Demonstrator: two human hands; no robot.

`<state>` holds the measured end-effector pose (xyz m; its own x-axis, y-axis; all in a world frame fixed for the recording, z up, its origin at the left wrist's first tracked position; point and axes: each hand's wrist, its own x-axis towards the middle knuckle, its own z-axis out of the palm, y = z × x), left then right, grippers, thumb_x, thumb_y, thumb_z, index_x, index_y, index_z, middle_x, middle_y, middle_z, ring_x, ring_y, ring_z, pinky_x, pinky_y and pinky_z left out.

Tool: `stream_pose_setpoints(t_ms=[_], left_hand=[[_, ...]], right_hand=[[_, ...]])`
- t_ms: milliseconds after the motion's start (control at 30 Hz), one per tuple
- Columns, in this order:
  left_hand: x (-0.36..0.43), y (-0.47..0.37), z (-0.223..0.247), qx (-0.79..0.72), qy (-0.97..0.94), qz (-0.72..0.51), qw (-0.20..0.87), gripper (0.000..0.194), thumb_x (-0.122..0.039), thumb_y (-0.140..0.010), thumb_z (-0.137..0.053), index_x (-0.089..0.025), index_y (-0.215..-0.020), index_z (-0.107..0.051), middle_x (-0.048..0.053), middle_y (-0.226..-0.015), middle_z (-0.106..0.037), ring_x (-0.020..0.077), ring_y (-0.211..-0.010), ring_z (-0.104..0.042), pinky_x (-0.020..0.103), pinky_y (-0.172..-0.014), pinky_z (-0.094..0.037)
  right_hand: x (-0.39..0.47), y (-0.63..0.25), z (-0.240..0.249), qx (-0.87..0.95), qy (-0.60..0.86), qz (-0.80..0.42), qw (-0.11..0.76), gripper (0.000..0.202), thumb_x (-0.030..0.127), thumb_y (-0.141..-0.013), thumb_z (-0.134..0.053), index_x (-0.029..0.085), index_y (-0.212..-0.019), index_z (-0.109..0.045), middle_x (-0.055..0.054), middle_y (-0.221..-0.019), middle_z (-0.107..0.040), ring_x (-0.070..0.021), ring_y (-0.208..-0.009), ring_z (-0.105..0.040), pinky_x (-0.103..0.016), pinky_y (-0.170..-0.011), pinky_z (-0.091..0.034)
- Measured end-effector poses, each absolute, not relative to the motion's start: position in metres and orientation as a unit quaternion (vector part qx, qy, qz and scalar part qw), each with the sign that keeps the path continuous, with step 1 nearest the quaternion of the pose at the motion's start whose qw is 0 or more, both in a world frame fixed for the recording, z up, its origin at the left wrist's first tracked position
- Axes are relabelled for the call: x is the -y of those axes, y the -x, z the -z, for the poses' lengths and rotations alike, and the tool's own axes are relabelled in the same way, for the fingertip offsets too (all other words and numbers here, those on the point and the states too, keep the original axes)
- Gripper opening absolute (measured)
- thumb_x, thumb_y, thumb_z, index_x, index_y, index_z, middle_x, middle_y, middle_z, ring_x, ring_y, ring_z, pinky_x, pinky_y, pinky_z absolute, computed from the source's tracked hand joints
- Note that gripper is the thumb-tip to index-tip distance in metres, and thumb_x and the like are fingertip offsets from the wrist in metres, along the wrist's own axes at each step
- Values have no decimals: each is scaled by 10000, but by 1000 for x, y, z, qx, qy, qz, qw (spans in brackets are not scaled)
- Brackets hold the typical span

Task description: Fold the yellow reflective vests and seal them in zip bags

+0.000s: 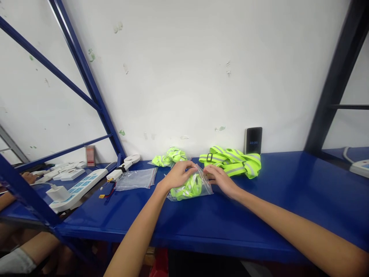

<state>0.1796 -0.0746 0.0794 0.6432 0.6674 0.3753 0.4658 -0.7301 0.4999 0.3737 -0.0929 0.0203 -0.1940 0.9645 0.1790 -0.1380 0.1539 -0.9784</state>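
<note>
A clear zip-lock bag (206,188) lies on the blue table, with a neon-yellow reflective strap (188,188) bunched up inside it. My left hand (180,175) reaches over the bag's left side, its thumb and fingers closed on the upper edge. On the other side, my right hand (220,180) pinches the bag's right edge with bent fingers; the fingertips are partly hidden by the plastic. Just behind my right hand sits a loose heap of yellow reflective straps (233,159) with a black buckle. Another yellow bundle (171,156), seemingly bagged, rests behind my left hand.
Flat clear bags (135,179) lie left on the blue table (273,200), near a small white fan (131,159) and a wired connector (105,195). A phone (253,140) leans on the wall. Further left are a power strip (82,188) and another person's hand (29,177).
</note>
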Motion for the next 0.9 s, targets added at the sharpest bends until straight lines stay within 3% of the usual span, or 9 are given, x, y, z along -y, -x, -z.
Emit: stream_pose_setpoints(t_ms=[67,167,300,500,767,900], left_hand=[[74,-181,-77,-347,-883,-283,143,304,-337,-930,-424,-162,-867,-665,37,-809,-682,165,-737,-594,282,-707,-436],[72,-185,-73,-382,-870,-293,109,273,-282,-922,-401,-167,-816,-625,18,-735,-647,155,-676,-561,276,-654,-391],[70,-195,-61,-447,-844,-290,62,273,-265,-927,-367,-193,-714,-521,14,-708,-608,166,-669,-543,283,-629,-350],[70,-203,-48,-461,-843,-276,12,297,-355,-973,-291,-213,-763,-445,21,-747,-578,179,-694,-534,287,-643,-341],[70,-201,-41,-443,-846,-293,39,297,-351,-987,-253,-218,-794,-435,13,-772,-557,178,-733,-549,292,-688,-385],[70,-200,-38,-445,-842,-300,47,312,-362,-988,-246,-215,-792,-440,16,-768,-553,177,-727,-548,297,-692,-397]], right_hand=[[92,-374,-20,596,363,-498,514,319,445,-770,-665,204,-976,-625,-43,-985,-687,-213,-934,-663,-332,-788,-539],[89,-371,-18,639,384,-429,510,342,386,-680,-756,163,-925,-674,-76,-925,-716,-235,-915,-668,-373,-868,-514],[86,-368,-14,615,427,-424,509,269,358,-693,-717,145,-857,-699,-100,-878,-736,-250,-850,-685,-383,-812,-529],[88,-370,-12,631,415,-432,493,277,406,-728,-686,145,-817,-717,-74,-822,-734,-224,-765,-670,-321,-705,-512],[89,-371,-12,682,399,-380,481,296,426,-810,-589,160,-712,-677,-15,-649,-644,-163,-608,-570,-277,-595,-434],[90,-370,-10,689,407,-364,477,298,428,-819,-573,167,-719,-677,-18,-655,-641,-168,-613,-566,-278,-592,-432]])
